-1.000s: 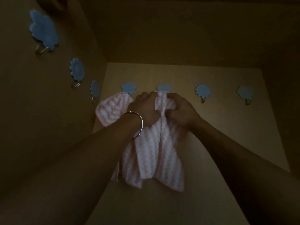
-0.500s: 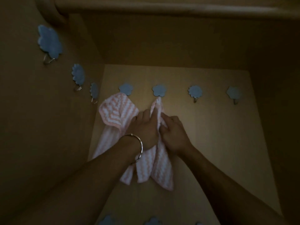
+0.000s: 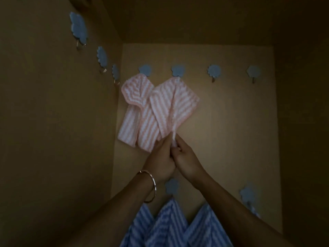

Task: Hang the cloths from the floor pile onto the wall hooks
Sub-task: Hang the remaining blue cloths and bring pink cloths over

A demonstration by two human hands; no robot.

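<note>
Two pink-and-white striped towelling cloths (image 3: 169, 106), three blue-and-white zigzag-striped cloths (image 3: 169, 225), pale blue flower-shaped wall hook plates (image 3: 214, 71), plain tan board wall (image 3: 231, 132), silver metal bangle (image 3: 153, 186).

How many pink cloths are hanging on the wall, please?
2. The left cloth hangs from the first back-wall hook; the right cloth from the next hook, its tip pinched by left hand and right hand.

Both forearms reach forward and converge. Left hand (image 3: 161, 157), bangle (image 3: 150, 186) on its wrist, and right hand (image 3: 187, 160) touch side by side, fingers curled, pinching the lower tip of the pink striped cloth (image 3: 169, 104).
</note>
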